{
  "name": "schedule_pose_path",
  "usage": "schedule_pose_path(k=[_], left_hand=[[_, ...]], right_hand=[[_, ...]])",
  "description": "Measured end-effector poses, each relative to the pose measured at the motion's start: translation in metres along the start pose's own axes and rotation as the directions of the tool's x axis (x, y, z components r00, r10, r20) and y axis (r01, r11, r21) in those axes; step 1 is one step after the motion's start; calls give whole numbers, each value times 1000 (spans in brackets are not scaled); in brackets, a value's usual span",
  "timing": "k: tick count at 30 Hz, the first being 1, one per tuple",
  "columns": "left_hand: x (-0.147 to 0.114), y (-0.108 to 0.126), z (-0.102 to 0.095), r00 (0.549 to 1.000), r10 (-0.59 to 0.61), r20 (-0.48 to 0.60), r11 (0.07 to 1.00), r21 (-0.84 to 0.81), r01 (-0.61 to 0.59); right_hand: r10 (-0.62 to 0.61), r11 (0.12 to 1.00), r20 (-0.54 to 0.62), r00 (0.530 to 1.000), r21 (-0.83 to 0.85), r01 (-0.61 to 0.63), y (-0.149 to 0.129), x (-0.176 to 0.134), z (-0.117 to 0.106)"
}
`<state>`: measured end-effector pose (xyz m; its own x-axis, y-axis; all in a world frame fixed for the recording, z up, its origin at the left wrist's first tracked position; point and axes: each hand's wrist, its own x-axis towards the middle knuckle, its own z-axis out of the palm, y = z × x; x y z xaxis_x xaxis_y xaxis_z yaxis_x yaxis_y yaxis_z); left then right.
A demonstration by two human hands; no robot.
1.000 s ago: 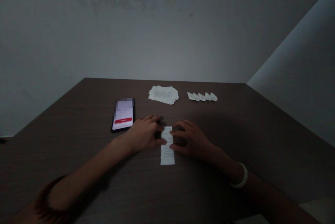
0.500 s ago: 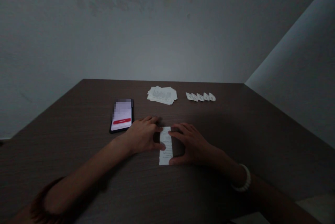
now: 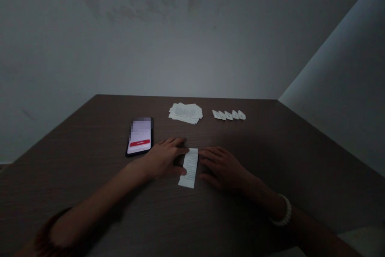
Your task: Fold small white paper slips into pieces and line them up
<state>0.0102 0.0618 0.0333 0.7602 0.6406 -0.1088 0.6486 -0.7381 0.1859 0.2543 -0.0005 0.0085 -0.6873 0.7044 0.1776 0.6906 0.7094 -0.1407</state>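
Observation:
A folded strip of printed paper (image 3: pixel 190 168) lies slightly slanted on the brown table in front of me. My left hand (image 3: pixel 165 157) is at its left edge, index finger near the top corner and thumb touching lower down, the fingers spread apart. On the other side rests my right hand (image 3: pixel 221 167), palm down with the fingers stretched toward the strip's right edge. Its thumb is a little apart from the paper. I cannot tell whether its fingertips touch the upper edge.
A phone (image 3: pixel 140 136) with a lit screen lies left of my left hand. Farther back is a fanned stack of printed sheets (image 3: pixel 185 113). To its right stands a row of several small folded papers (image 3: pixel 229 115). Behind the table (image 3: pixel 120 106) rises a grey wall (image 3: pixel 180 60).
The paper strip has tilted, its lower end shifting left. My right hand's thumb has come off the lower right edge and its fingers have drawn closer together. The view has tipped slightly upward.

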Motion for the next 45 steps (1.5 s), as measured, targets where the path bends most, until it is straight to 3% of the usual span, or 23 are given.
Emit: schedule_pose_path(k=[7, 12, 18, 24, 30, 45], left_hand=[[2, -10, 2, 998, 61, -24, 994, -92, -63], [2, -12, 3, 991, 121, -55, 987, -104, -126], [5, -12, 6, 971, 146, -191, 988, -17, -152], [5, 1, 25, 935, 231, -270, 971, -2, -240], [0, 4, 35, 930, 199, -310, 978, 9, -207], [-1, 0, 33, 940, 180, -290, 977, -55, -204]], right_hand=[[-10, 1000, -95, 995, 10, 11, 4, -1, 1], [-100, 992, -39, 994, 73, 103, 2, -4, 5], [103, 995, -2, 995, -17, -103, -3, -7, 2], [262, 958, -23, 965, -111, -263, 4, -7, 3], [281, 951, -55, 958, -117, -286, 5, -8, 5], [279, 952, -36, 960, -123, -281, 7, -7, 5]])
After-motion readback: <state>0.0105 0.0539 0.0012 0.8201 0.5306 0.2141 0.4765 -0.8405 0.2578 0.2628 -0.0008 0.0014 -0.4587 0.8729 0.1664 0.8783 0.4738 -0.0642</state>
